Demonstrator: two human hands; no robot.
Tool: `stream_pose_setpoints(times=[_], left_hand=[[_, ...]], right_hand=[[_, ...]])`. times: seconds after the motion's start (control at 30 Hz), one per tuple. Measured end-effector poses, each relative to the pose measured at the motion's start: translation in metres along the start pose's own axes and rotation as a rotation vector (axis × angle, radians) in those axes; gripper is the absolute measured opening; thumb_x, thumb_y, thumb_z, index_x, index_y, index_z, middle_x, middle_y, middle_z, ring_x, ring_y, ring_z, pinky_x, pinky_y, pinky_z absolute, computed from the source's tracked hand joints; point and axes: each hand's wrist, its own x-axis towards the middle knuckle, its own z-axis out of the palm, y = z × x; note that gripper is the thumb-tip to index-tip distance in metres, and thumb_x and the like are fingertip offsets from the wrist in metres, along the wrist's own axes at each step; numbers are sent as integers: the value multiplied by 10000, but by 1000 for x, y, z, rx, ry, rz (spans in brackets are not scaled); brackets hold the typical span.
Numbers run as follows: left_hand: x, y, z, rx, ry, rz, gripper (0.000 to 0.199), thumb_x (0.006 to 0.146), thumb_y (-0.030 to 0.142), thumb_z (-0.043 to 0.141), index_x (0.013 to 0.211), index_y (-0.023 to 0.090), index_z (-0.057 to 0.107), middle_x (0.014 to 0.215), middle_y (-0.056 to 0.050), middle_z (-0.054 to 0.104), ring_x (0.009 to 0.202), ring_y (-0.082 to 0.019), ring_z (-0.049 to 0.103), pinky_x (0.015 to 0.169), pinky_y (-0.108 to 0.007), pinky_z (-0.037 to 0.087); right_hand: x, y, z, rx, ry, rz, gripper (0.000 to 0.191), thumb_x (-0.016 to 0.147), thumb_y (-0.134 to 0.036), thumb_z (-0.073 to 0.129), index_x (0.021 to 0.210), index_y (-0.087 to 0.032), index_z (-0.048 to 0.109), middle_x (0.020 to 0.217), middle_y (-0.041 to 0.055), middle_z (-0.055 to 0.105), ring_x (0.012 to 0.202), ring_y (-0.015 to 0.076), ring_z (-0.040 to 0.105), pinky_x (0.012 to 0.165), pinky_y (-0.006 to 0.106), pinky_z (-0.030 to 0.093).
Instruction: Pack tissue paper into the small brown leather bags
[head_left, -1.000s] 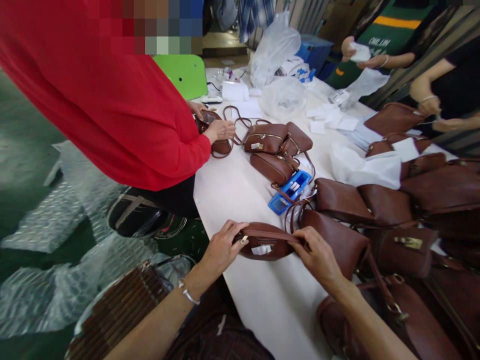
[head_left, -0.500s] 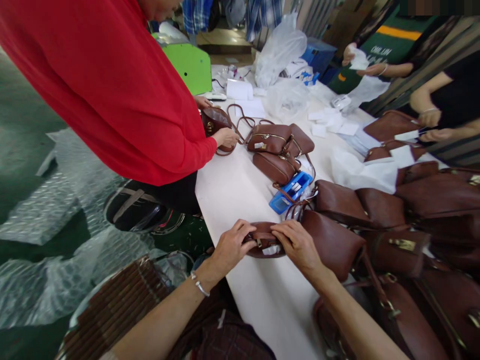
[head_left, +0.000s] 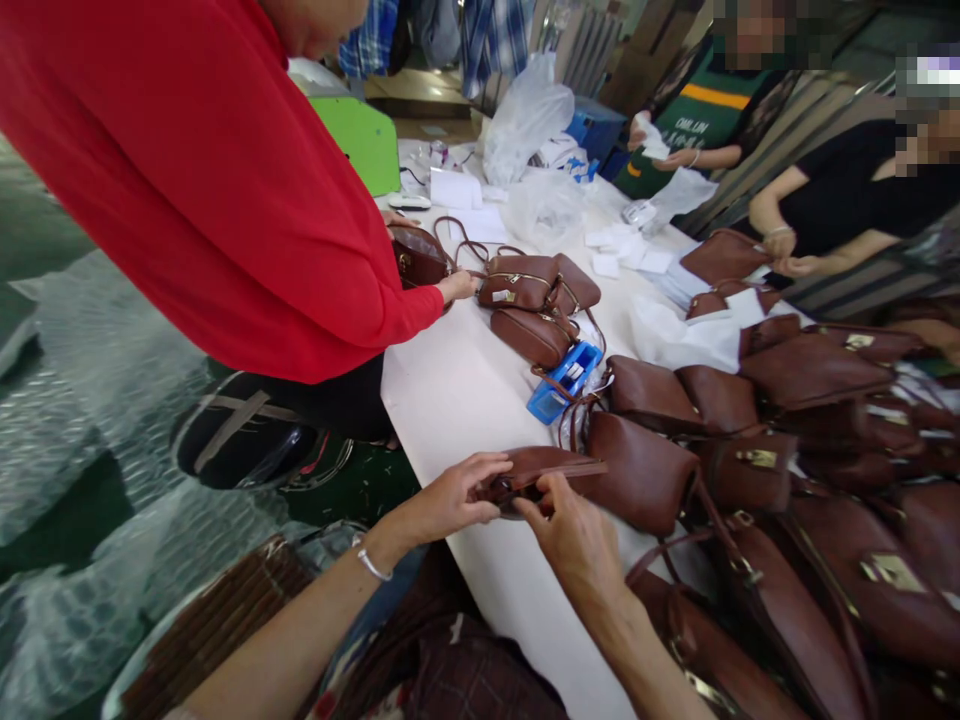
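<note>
A small brown leather handbag (head_left: 544, 460) is held over the near edge of the white table, its top side facing me. My left hand (head_left: 450, 492) is closed on the bag's left end, thumb below and fingers above. My right hand (head_left: 574, 535) has curled fingers at the bag's near edge; what lies between its fingertips is partly hidden. A thin brown strip (head_left: 581, 468) sticks out to the right above my right fingers. Just right of the bag, another brown handbag (head_left: 641, 475) lies on the table.
Many brown handbags (head_left: 825, 370) crowd the table's right side. A blue plastic holder (head_left: 564, 383) stands ahead. A co-worker in a red top (head_left: 300, 220) handles a brown bag (head_left: 418, 255) at left. Two people work across the table. Bubble wrap (head_left: 112, 330) covers the floor at left.
My right hand has shifted from the bag's top right edge down to its near side, fingers now curled. The bag has tilted, and the white tag on it is no longer visible.
</note>
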Motion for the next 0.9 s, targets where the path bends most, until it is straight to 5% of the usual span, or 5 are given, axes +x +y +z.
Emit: stream_pose_setpoints(times=[0.13, 0.33, 0.43, 0.57, 0.9], left_hand=[[3, -4, -6, -274, -92, -144, 535, 774, 154, 548, 1301, 249, 544, 1472, -102, 337, 676, -76, 644, 616, -253, 589], [13, -11, 13, -367, 104, -261, 406, 681, 213, 584, 1081, 148, 578, 1193, -110, 562, 511, -65, 566, 363, -183, 473], [12, -8, 10, -450, 2, -342, 491, 727, 256, 619, 1185, 150, 480, 793, -22, 633, 546, -109, 593, 487, -221, 532], [4, -9, -11, -608, -193, -388, 586, 745, 289, 681, 1238, 167, 391, 930, -53, 669, 875, -159, 668, 829, -299, 538], [5, -14, -9, -279, -114, -427, 285, 610, 150, 634, 830, 168, 453, 655, 52, 566, 561, -87, 530, 513, -179, 387]], right_hand=[[-9, -1, 14, 69, 115, -15, 156, 878, -290, 587, 1013, -220, 557, 866, 21, 691, 712, 208, 663, 567, 281, 386], [-14, -7, 36, 399, 345, -31, 65, 880, -208, 540, 886, -198, 604, 849, 18, 620, 758, 144, 598, 695, 250, 474], [-14, -12, 32, 462, 353, 37, 69, 876, -206, 551, 841, -191, 609, 835, 17, 620, 747, 138, 596, 686, 243, 482], [-18, -19, 17, 486, 381, 140, 96, 870, -275, 608, 905, -185, 609, 817, 12, 633, 701, 129, 600, 632, 234, 482], [-3, -38, -2, 94, 203, -332, 264, 796, -146, 646, 1002, -309, 679, 1388, 10, 497, 1312, 263, 381, 1111, 486, 271]])
